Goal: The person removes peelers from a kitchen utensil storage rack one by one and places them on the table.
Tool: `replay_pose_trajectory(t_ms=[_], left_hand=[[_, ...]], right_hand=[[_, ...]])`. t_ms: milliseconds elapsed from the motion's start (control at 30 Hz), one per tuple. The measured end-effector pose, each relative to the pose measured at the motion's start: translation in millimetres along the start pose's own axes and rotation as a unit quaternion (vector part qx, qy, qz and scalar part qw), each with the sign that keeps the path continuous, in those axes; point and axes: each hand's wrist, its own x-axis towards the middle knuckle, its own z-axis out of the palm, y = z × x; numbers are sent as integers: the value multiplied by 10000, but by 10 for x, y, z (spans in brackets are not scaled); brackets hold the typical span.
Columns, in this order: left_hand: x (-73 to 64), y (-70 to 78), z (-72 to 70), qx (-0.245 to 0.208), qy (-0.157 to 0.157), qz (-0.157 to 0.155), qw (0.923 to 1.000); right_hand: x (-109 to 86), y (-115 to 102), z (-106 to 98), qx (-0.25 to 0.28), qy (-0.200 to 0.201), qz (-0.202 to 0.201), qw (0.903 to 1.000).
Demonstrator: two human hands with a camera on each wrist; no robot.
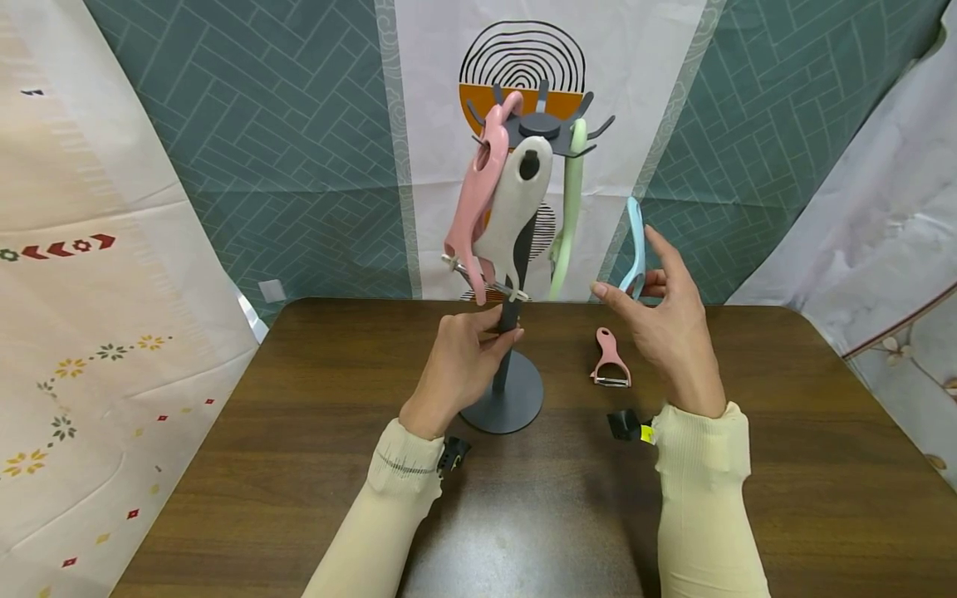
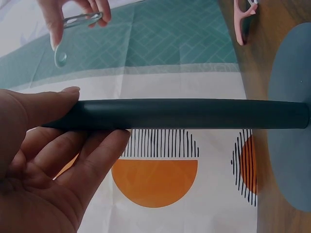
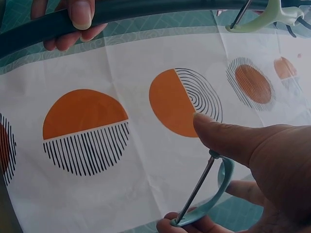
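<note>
A dark grey rack stand with a round base (image 1: 523, 403) rises from the table, hooks fanning out at its top. My left hand (image 1: 465, 353) grips its pole (image 2: 194, 114) between thumb and fingers, below the hanging tools. Hung on the hooks are a pink peeler (image 1: 482, 178), a white peeler (image 1: 516, 208) and a green peeler (image 1: 571, 208). To the right of the stand, in the air, my right hand (image 1: 673, 324) holds a light blue peeler (image 1: 636, 241); its metal blade shows in the right wrist view. Another pink peeler (image 1: 608, 350) lies on the table below that hand.
The brown wooden table (image 1: 299, 465) carries the stand near its far edge. Behind it hangs a patterned cloth (image 1: 284, 149), with a pale printed curtain (image 1: 97, 332) to the left and a whitish one (image 1: 860, 232) to the right.
</note>
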Motion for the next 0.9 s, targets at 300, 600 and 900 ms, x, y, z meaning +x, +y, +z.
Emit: replay_pose_trajectory(t_ms=[300,600,900], left_hand=[[-3,4,-4,-45,-13,-38,10000],[-5,0,-1,-32,-13,-40,10000],[2,-7,1,-15,-26,-18,10000]], right_hand=[[-1,-6,-1,-35,-107,64,9999],[-1,-5,-3,-80,-103,24,9999],[2,2,-6,-137,-125,-20,9998]])
